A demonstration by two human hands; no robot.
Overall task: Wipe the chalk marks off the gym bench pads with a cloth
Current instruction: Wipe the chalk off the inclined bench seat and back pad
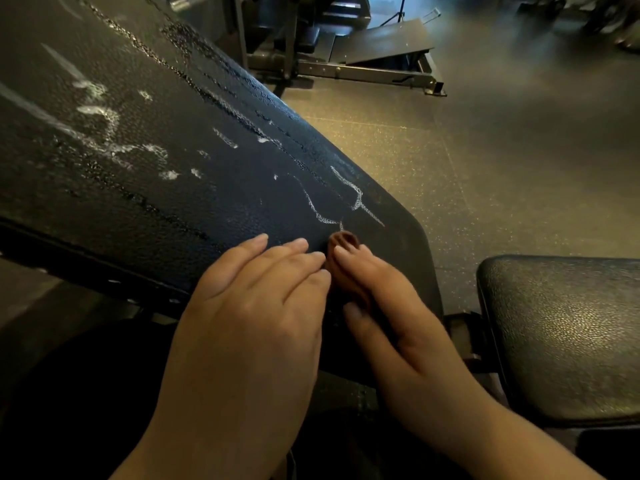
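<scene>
The black inclined back pad (pixel 145 188) fills the left of the view. White chalk marks (pixel 104 133) smear its upper left, and thin chalk lines (pixel 349 199) run near its lower end. My right hand (pixel 388 306) grips a small brown cloth (pixel 343 242), bunched up, with its tip pressed on the pad just below the thin lines. My left hand (pixel 256 306) lies flat with straight fingers on the pad's lower edge, touching the right hand's fingers. Most of the cloth is hidden inside the right hand.
The black seat pad (pixel 568 341) sits at the lower right. Speckled rubber floor (pixel 485 174) stretches beyond. A metal machine frame with a slanted footplate (pixel 384 46) stands at the back.
</scene>
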